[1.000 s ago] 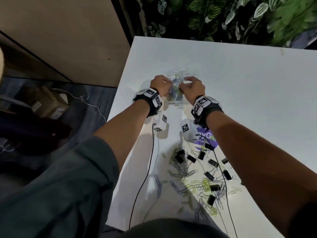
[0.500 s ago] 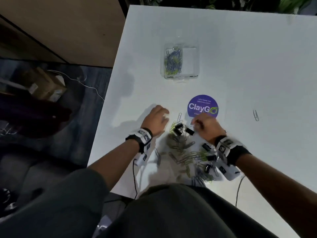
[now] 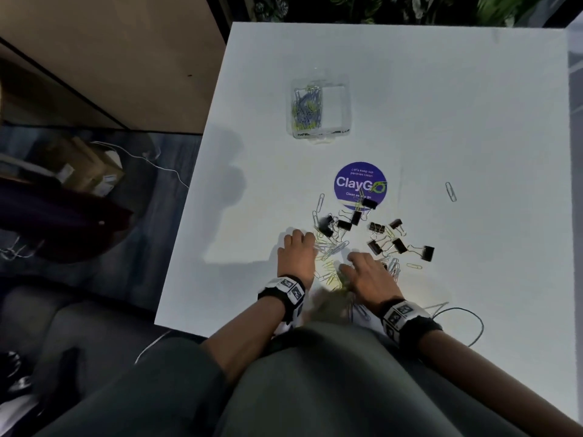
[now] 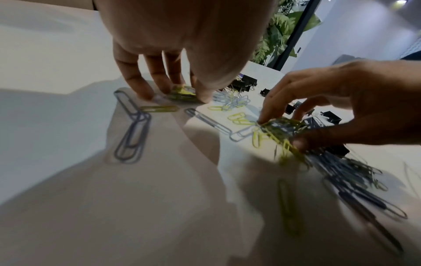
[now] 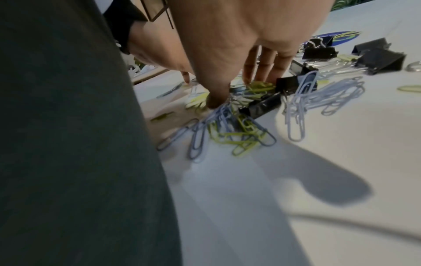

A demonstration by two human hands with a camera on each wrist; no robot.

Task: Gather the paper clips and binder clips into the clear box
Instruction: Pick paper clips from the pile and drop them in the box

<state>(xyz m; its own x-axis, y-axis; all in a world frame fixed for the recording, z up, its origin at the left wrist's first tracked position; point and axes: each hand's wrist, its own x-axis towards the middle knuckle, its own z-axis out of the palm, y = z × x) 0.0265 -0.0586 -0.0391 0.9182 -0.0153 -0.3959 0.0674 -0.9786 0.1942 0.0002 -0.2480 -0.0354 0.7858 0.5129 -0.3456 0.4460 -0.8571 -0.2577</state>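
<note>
The clear box (image 3: 344, 99) stands at the far middle of the white table (image 3: 473, 121), with blue and yellow paper clips (image 3: 306, 107) in its left part. Loose paper clips (image 3: 331, 247) and black binder clips (image 3: 399, 246) lie scattered near the front edge. My left hand (image 3: 298, 244) is down on the pile; its fingers and thumb pinch a clump of yellow paper clips (image 4: 182, 92). My right hand (image 3: 362, 269) is beside it, thumb and fingers curled round a tangle of paper clips (image 5: 248, 90) next to a binder clip (image 5: 262, 105).
A round purple ClayGo sticker (image 3: 359, 181) sits between the pile and the box. One stray paper clip (image 3: 450, 191) lies far right. A thin black cable (image 3: 473, 313) loops by my right wrist. The table's left edge drops to a floor with boxes (image 3: 85, 168).
Both hands have come back from the clear box to the pile near the front edge and have closed on paper clips there. The box now stands alone.
</note>
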